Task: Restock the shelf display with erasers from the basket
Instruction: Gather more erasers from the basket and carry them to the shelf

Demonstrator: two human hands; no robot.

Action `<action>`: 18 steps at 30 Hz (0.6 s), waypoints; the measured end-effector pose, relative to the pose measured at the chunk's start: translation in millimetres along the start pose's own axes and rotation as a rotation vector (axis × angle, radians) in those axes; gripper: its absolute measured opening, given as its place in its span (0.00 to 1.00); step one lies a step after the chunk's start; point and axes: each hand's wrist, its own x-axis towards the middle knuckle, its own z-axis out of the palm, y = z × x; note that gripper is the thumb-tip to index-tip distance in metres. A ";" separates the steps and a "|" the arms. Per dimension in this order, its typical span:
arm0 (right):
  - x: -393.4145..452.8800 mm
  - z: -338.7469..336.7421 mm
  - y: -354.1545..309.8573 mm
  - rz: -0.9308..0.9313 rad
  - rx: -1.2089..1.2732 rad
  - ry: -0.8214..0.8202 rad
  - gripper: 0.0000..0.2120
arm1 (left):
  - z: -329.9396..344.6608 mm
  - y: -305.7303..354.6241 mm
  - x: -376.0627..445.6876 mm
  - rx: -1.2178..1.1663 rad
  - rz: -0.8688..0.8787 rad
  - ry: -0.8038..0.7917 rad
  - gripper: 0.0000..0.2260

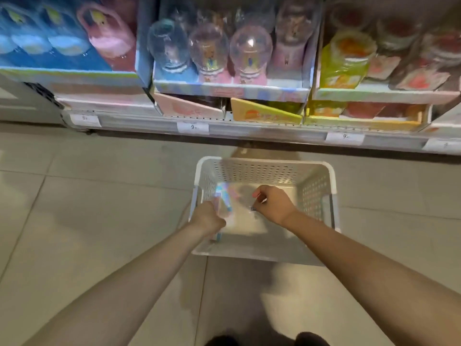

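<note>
Tiled floor (99, 196) bears white basket (264, 162) below stocked shelf (249, 126).

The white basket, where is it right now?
In the head view, the white basket sits on the tiled floor below the shelf, both hands reaching into it.

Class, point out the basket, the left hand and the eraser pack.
basket (264, 161): head view, far rim.
left hand (207, 218): head view, back of hand.
eraser pack (222, 199): head view, upper end.
</note>
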 end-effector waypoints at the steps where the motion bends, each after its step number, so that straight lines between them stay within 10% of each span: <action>1: 14.6 9.7 4.5 -0.021 -0.004 0.000 0.10 | 8.9 -0.8 12.7 0.049 0.002 -0.003 0.02; 6: 68.6 55.6 17.8 -0.118 -0.111 0.009 0.08 | 54.2 -12.1 65.4 0.289 0.033 -0.085 0.19; 18: 110.9 103.4 17.5 -0.262 -0.550 0.106 0.26 | 90.1 -20.4 101.2 0.162 -0.089 0.062 0.19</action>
